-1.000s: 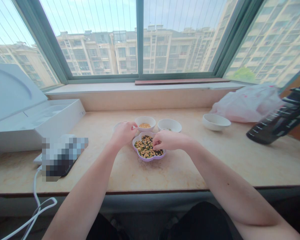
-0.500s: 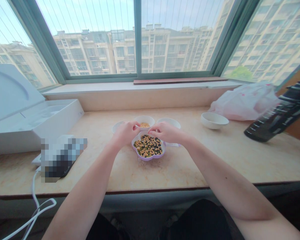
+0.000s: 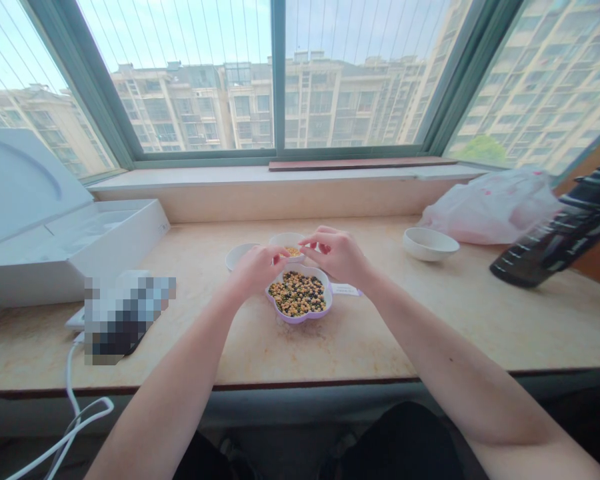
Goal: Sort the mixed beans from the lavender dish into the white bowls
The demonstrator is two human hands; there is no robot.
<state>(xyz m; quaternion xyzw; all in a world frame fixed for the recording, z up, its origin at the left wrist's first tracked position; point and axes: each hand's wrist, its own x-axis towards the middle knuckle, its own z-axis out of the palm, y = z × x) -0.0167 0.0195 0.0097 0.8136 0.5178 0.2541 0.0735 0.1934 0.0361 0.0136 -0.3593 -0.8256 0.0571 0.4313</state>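
Note:
A lobed bowl with a purple outer side stands before me, filled with mixed beans in black, tan and green. Above its back left edge is my left hand, its thumb and fingertips drawn together; anything between them is too small to make out. My right hand hovers at the front right of a small white bowl holding tan beans. Its thumb and forefinger tips are slightly apart, and I see nothing between them. Another white bowl lies partly behind my left hand.
A white label lies right of the lobed bowl. Farther right are a white bowl, a plastic bag and a dark bottle. An open white box and a blurred-out item with a cable are at left.
My right hand has moved up and back from the lobed bowl towards the bowl of tan beans, its fingers spreading. It now covers the white bowl behind it. My left hand has shifted slightly right.

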